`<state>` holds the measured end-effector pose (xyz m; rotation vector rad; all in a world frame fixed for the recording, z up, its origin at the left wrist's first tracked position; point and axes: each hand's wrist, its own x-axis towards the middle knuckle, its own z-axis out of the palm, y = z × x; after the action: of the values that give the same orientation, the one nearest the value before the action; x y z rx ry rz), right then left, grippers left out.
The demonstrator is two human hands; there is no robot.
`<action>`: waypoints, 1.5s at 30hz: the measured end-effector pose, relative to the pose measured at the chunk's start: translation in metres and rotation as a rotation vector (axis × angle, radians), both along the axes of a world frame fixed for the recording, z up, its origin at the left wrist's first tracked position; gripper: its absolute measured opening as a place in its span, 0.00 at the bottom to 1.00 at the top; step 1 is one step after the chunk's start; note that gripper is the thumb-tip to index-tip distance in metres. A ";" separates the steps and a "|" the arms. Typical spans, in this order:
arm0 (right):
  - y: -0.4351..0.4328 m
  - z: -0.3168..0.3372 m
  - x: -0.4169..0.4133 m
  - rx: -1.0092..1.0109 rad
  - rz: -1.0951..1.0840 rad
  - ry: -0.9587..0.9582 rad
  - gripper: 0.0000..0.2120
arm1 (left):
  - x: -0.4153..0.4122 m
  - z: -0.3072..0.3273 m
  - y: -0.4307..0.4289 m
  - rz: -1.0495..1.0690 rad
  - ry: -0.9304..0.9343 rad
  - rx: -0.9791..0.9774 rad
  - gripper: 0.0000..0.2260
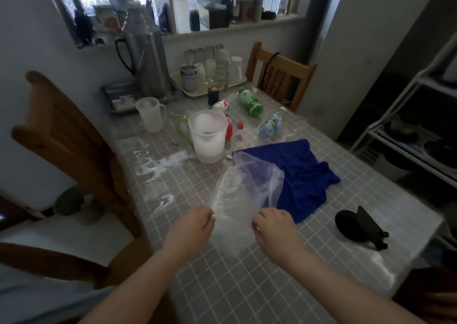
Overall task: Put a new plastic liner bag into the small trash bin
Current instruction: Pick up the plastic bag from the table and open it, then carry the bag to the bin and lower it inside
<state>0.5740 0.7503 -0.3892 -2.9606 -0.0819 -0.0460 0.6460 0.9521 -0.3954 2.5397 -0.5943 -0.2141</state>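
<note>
A clear plastic liner bag [243,190] hangs spread above the tiled table [222,286], held at its near edge by both hands. My left hand [191,229] pinches the bag's left side and my right hand [274,227] pinches its right side. The bag's far end reaches toward a small white translucent bin [208,136], which stands upright and open at the table's middle. The bag partly covers a blue cloth [299,175].
Behind the bin lie several plastic bottles [251,101], and a white jug [150,114], a steel thermos [146,58] and a tray of cups [215,72] stand there. A black object [358,227] lies right. Wooden chairs [66,145] stand left and far right; a shelf rack [408,135] stands right.
</note>
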 end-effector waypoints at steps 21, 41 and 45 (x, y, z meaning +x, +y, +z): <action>0.014 0.167 -0.085 0.242 0.489 -0.379 0.28 | -0.155 0.174 0.034 0.412 -0.227 -0.403 0.11; 0.367 0.193 -0.090 0.644 0.605 -0.126 0.14 | -0.315 0.224 0.409 1.466 -0.550 -0.553 0.05; 0.468 0.199 -0.106 0.665 0.682 -0.157 0.14 | -0.345 0.220 0.491 1.479 -0.474 -0.695 0.08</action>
<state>0.4677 1.2181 -0.1902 -2.1314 -0.8917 -0.1730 0.3009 1.4434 -0.1753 1.7151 0.9560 0.9360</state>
